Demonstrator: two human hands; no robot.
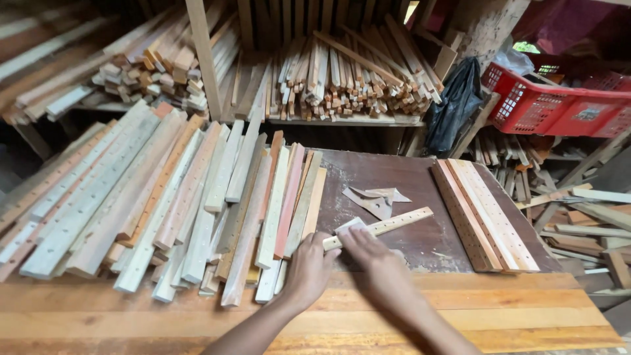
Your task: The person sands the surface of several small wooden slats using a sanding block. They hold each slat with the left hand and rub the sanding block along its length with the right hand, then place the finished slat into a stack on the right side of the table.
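A: What is the biggest thing here?

B: The wooden workbench (pixel 499 309), with a dark board (pixel 394 177) on its far part. On the left a large heap of drilled slats (pixel 164 197) lies over the bench, long pale and reddish pieces with rows of small holes. On the right side of the dark board is a tidy stack of slats (pixel 486 213). Far behind, a shelf carries bundles of thin sticks (pixel 348 79), and at the far right stands a red plastic crate (pixel 559 105).

A: And the smaller things?

B: One pale slat with holes (pixel 388 225) lies slanted on the dark board, near the middle. Beyond it are some torn pieces of sandpaper (pixel 374 199).

A: What are the hands doing?

B: The left hand (pixel 309 269) is closed around the near end of the pale slat and holds it down. The right hand (pixel 378 266) lies on the slat just beside, fingers together and bent over a small grey sanding block (pixel 348 225), pressing it on the wood.
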